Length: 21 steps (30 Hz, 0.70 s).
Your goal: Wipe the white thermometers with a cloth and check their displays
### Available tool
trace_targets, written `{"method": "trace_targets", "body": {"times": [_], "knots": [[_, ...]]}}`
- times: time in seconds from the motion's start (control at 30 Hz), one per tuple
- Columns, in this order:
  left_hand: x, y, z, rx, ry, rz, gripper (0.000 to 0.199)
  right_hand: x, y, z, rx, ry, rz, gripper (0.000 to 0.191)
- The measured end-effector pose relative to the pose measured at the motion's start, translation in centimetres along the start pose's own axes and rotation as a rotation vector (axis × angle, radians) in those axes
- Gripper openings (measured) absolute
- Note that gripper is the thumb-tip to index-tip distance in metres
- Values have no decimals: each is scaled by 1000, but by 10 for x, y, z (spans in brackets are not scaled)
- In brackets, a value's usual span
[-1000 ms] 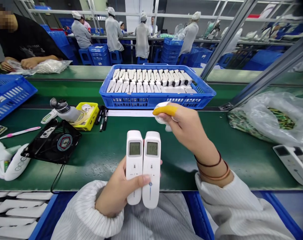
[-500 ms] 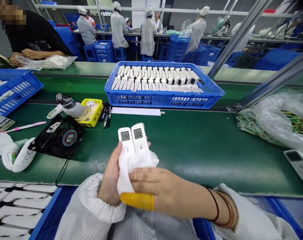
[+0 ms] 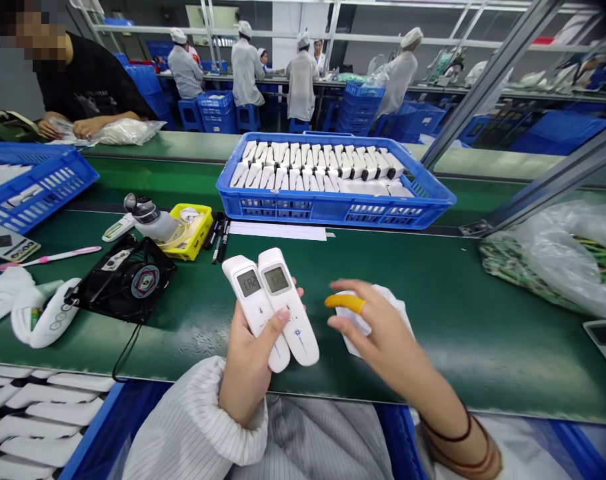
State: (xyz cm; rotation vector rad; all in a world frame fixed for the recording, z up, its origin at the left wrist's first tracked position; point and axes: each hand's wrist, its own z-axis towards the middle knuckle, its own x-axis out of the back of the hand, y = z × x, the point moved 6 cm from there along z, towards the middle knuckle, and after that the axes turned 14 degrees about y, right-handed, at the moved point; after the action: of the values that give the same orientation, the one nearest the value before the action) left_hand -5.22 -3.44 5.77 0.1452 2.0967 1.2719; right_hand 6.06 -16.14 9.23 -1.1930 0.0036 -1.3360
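Fan [image 3: 127,277] lies near left fingers [image 3: 271,331] clasping devices [image 3: 303,333], right fingers [image 3: 347,303] spread over cloth [image 3: 397,305]

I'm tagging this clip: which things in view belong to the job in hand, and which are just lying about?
Likely in the job:
two white devices with screens, held in the left hand
white cloth, at the right hand

Apparently just lying about, untouched:
black fan
yellow tray
black markers
bottle
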Motion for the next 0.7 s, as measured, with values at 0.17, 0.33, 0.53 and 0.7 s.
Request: {"method": "trace_targets", "body": {"times": [0.17, 0.33, 0.53, 0.7], "knots": [[3, -6, -3, -93, -12, 74, 42, -67, -5, -18, -545, -109, 819, 46], [8, 9, 13, -124, -129, -32, 33, -71, -6, -18, -581, -94, 1132, 34], [-2, 19, 14, 116, -403, -404, 36, -45, 1, -22, -563, 141, 860, 33], [-15, 21, -4, 263, -751, -789, 41, -46, -1, -31, -493, 262, 665, 37]]}}
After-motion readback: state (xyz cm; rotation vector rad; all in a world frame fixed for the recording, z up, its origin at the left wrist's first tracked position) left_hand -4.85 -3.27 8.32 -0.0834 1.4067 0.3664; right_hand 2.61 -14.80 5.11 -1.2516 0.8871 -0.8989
